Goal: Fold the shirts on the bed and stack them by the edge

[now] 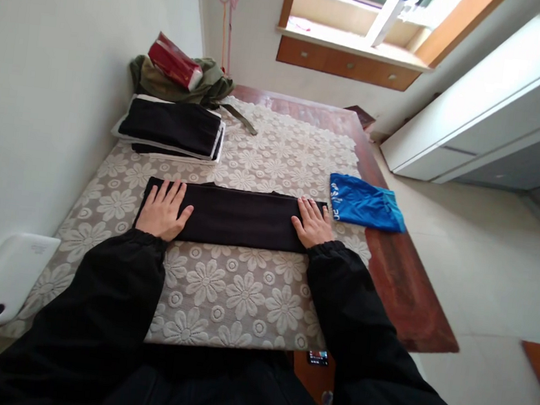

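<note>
A long strip of folded black cloth (pixel 243 219) lies flat across the flowered tablecloth (pixel 245 291) in front of me. My left hand (pixel 162 210) rests palm down on its left end, fingers spread. On the right end lies my right hand (pixel 313 224), also flat with the fingers apart. Just beyond the right hand is a blue cloth (pixel 365 203) with white lettering. Farther back on the left sits a stack of folded black cloth (pixel 171 125) with white layers showing at its edges.
An olive green bag (pixel 215 82) with a red packet (pixel 175 61) on top stands at the back left by the wall. A white device (pixel 8 277) with a cable is at the near left. The wooden table edge (pixel 400 295) shows on the right, with floor beyond.
</note>
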### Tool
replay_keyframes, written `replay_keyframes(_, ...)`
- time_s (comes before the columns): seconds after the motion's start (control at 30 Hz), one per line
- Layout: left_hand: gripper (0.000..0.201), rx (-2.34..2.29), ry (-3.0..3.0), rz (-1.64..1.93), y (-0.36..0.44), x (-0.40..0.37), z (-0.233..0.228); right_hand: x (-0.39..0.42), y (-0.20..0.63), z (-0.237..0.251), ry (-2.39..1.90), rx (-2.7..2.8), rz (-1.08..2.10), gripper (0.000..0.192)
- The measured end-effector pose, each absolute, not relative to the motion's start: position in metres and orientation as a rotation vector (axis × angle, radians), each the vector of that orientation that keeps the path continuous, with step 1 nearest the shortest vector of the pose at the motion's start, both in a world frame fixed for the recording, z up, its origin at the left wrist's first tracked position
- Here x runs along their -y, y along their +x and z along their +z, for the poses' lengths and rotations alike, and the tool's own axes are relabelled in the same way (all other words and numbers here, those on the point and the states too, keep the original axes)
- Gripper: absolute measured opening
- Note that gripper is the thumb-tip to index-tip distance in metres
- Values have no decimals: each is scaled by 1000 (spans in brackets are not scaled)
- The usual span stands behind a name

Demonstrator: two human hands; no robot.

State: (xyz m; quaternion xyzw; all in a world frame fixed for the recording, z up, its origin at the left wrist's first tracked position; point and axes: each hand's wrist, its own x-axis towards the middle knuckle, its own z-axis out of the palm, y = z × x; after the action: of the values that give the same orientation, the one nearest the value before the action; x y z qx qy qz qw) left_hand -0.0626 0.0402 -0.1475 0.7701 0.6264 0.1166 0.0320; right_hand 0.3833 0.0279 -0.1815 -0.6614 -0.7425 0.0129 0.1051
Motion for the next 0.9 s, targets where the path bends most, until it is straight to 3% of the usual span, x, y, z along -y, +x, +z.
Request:
replay_keyframes(0.2, 75, -1891, 2375, 241, -73, -45, -145, -29, 399, -179, -1892, 2308, 144, 69)
replay_keyframes(0.9, 76, -1942, 2352, 361, -80, -46, -150, -29, 410, -185, -1863, 2225, 126, 68)
